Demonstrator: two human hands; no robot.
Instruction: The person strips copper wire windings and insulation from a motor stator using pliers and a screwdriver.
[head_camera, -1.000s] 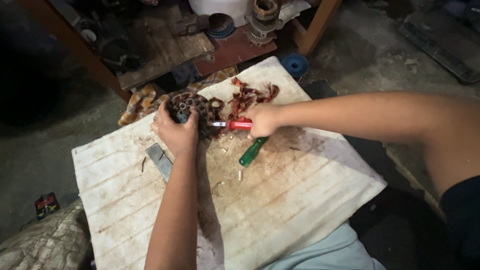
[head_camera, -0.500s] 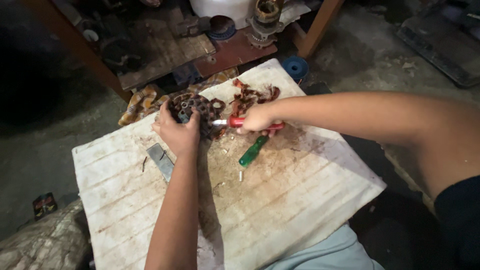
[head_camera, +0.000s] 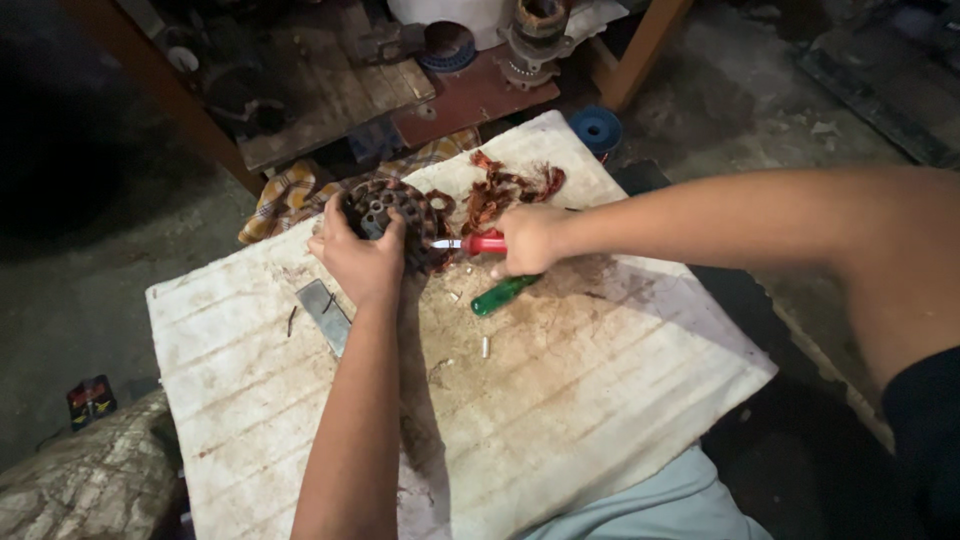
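The stator (head_camera: 392, 222), a round dark core with holes in its face and copper windings round the rim, sits at the far edge of the white board (head_camera: 560, 420), left of centre. The left hand (head_camera: 360, 262) is clamped over its near side, fingers curled on the rim, pinning it down. The right hand (head_camera: 528, 240) is closed round the red screwdriver (head_camera: 480, 243), whose metal tip points left and meets the windings on the stator's right side.

To work the wire loose cleanly, I judge the blade should stay low and slide along the slot rather than pry upward, with the left fingers kept out of the tip's line in case it slips.

Just beside the right hand lies a green screwdriver (head_camera: 505, 294). Pulled copper wire (head_camera: 505, 188) is heaped to the far right of the stator. A flat metal blade (head_camera: 325, 312) lies left of the left forearm.
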